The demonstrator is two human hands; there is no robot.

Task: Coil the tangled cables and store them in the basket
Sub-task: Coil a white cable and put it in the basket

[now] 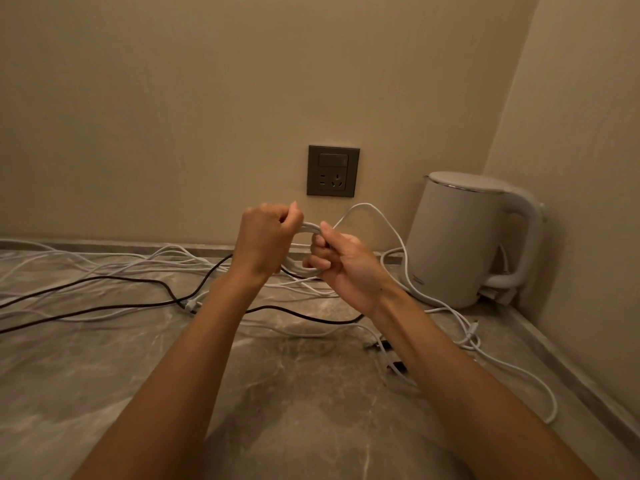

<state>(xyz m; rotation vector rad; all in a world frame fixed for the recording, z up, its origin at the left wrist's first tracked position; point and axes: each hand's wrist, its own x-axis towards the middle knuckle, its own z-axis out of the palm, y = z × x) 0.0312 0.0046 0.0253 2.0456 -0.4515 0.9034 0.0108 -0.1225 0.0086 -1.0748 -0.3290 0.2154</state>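
Above the back edge of the grey marbled stone counter point(311, 393), the left hand point(265, 237) and right hand point(346, 268) hold a small coil of white cable point(309, 227) between them, each grip curled round its loops. Loose white cables point(180, 258) and a thin black cable point(121, 278) sprawl across the counter. A white electric kettle point(457, 244) stands in the back right corner.

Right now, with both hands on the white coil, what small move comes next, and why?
Probably wind one more loop: the right hand lays the slack arc onto the white coil in the left hand, since that cable trails uncoiled past the kettle.
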